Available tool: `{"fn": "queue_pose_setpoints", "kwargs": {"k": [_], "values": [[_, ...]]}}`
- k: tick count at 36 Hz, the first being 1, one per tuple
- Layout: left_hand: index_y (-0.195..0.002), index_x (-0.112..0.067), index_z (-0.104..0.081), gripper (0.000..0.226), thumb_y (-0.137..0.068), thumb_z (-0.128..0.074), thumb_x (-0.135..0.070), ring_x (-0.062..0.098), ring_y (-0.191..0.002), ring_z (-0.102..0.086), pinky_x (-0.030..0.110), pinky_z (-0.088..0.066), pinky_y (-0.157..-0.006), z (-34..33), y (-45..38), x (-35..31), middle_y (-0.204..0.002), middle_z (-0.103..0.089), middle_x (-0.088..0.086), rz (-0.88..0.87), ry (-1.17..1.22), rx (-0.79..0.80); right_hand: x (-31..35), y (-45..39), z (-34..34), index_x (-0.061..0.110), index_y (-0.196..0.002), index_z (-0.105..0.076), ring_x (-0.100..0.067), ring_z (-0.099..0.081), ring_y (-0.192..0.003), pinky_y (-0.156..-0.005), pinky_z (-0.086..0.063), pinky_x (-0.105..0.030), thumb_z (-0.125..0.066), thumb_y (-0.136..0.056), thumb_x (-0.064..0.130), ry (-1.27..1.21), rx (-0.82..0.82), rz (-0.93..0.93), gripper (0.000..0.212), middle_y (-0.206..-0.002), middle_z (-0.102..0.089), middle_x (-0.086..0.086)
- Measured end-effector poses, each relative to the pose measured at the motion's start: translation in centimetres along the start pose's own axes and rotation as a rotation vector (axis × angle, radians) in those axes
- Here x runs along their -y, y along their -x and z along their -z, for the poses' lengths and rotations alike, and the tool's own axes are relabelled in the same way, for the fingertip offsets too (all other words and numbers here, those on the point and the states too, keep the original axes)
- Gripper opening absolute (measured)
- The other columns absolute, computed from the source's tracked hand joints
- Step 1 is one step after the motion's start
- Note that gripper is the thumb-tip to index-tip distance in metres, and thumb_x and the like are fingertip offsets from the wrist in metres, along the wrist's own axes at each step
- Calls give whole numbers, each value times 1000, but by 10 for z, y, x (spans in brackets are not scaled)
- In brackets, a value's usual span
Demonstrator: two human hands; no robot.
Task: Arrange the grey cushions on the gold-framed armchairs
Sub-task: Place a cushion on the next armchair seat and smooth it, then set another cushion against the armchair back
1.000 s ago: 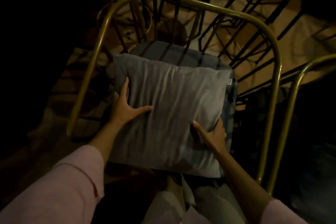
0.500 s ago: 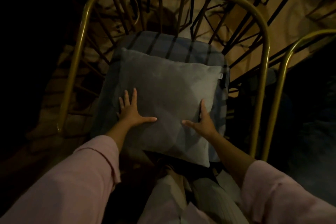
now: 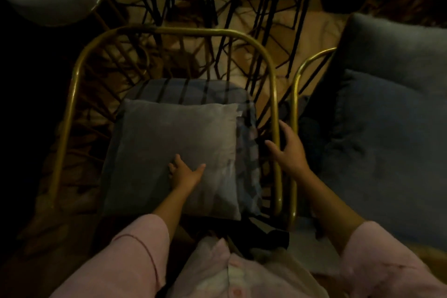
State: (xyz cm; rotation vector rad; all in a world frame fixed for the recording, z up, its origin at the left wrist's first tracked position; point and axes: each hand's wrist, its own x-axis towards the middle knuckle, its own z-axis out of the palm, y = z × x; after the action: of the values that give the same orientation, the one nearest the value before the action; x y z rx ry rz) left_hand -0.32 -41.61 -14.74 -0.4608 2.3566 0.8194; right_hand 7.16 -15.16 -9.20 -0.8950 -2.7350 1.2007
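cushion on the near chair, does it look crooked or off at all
Nothing stands out. The grey cushion lies flat and fairly square on the seat pad, shifted a little left so a strip of pad shows on its right. The left hand rests on it.

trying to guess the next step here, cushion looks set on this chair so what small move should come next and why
Probably lift the left hand off the grey cushion, which already lies flat on the seat, and turn to the neighbouring armchair. The right hand is open over the gold frames between the chairs.
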Motion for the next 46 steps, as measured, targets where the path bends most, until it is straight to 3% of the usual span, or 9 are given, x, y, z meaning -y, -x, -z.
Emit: {"fn": "queue_pose_setpoints", "kwargs": {"k": [7, 13, 20, 24, 28, 32, 38, 42, 46], "values": [[-152, -4, -16, 92, -85, -71, -33, 31, -146, -27, 37, -25, -117, -93, 84, -122, -158, -25, 18, -367, 44, 221, -106, 25, 140, -2, -131, -56, -43, -51, -126, -109, -38, -51, -67, -83, 24, 10, -430, -27, 56, -131, -58, -24], [-154, -12, -16, 90, -87, -65, -46, 28, -147, -24, 40, -27, -118, -169, 148, -220, -161, -22, 8, -561, 16, 327, -201, 38, 240, 2, -140, -48, -40, -41, -135, -112, -34, -54, -69, -91, 24, -1, -506, -252, 57, -142, -49, -21], [-151, -18, -25, 99, -73, -78, -50, 28, -131, -49, 43, -43, -108, -253, 190, -285, -148, -45, 5, -274, 458, 437, -278, 43, 309, 4, -144, -43, -34, -44, -136, -110, -39, -45, -70, -89, 35, -268, -485, -487, 68, -148, -46, -16], [-152, -34, -17, 134, -42, -79, -77, 29, -133, -47, 50, -40, -110, -275, 177, -284, -150, -43, 1, -281, 421, 378, -305, 42, 324, 9, -144, -43, -34, -50, -131, -105, -45, -47, -78, -61, 65, -509, -501, -630, 106, -145, -50, -12], [-152, -33, -17, 135, -41, -84, -71, 28, -132, -49, 50, -40, -110, -278, 165, -284, -150, -44, 0, -260, 413, 382, -325, 40, 330, 10, -148, -38, -36, -47, -133, -97, -43, -37, -75, -72, 60, -624, -445, -733, 98, -148, -46, -13], [-145, -18, -41, 129, -36, -86, -70, 31, -123, -56, 48, -46, -105, -273, 161, -282, -143, -52, 6, -117, 439, 382, -365, 39, 330, 18, -149, -37, -36, -52, -127, -103, -47, -52, -69, -38, 91, -639, -344, -775, 137, -147, -49, -10], [-133, -10, -53, 104, -50, -84, -65, 29, -110, -62, 42, -52, -96, -264, 174, -277, -130, -61, 9, -117, 527, 293, -339, 44, 347, 16, -144, -45, -35, -60, -116, -98, -51, -50, -69, -44, 88, -667, -373, -760, 125, -137, -58, -11], [-139, -14, -48, 115, -46, -81, -72, 30, -118, -59, 48, -48, -101, -244, 187, -273, -136, -58, 7, -140, 580, 189, -317, 50, 352, 18, -138, -55, -28, -65, -107, -95, -53, -45, -72, -56, 79, -733, -412, -645, 103, -125, -65, -6], [-142, -13, -44, 112, -52, -79, -70, 31, -124, -55, 49, -46, -104, -207, 189, -269, -140, -55, 8, -191, 627, 88, -288, 51, 344, 17, -134, -59, -27, -68, -104, -92, -56, -45, -77, -39, 83, -821, -401, -566, 117, -120, -69, -6]]}}
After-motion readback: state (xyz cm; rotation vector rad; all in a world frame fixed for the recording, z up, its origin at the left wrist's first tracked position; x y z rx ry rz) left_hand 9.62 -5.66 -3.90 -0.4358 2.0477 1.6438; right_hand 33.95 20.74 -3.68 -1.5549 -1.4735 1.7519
